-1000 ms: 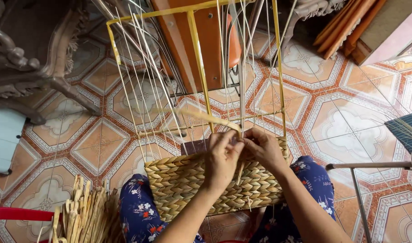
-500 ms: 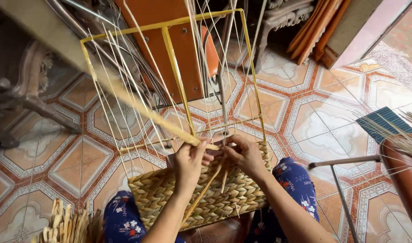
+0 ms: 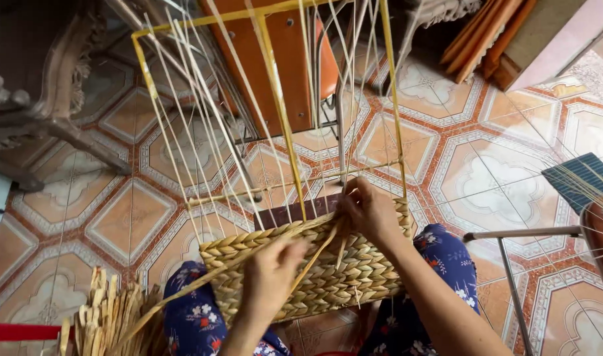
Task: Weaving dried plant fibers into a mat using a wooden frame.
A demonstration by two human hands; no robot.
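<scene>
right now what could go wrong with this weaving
The left hand pulls a long strand that trails toward the loose bundle; it may snag there. The right hand works among thin upright strands on the yellow frame; a hard tug might bend or snap one.

Far above the fingers stands an orange chair [image 3: 295,59]. Left of them, a dark wooden table leg [image 3: 57,125] on tiles.

The right hand [image 3: 371,211] hid the top rim of the woven basket [image 3: 354,277] behind it. The yellow frame [image 3: 278,118] ran off the top edge, and the bundle of straw strips [image 3: 107,320] was cut off at the bottom.
</scene>
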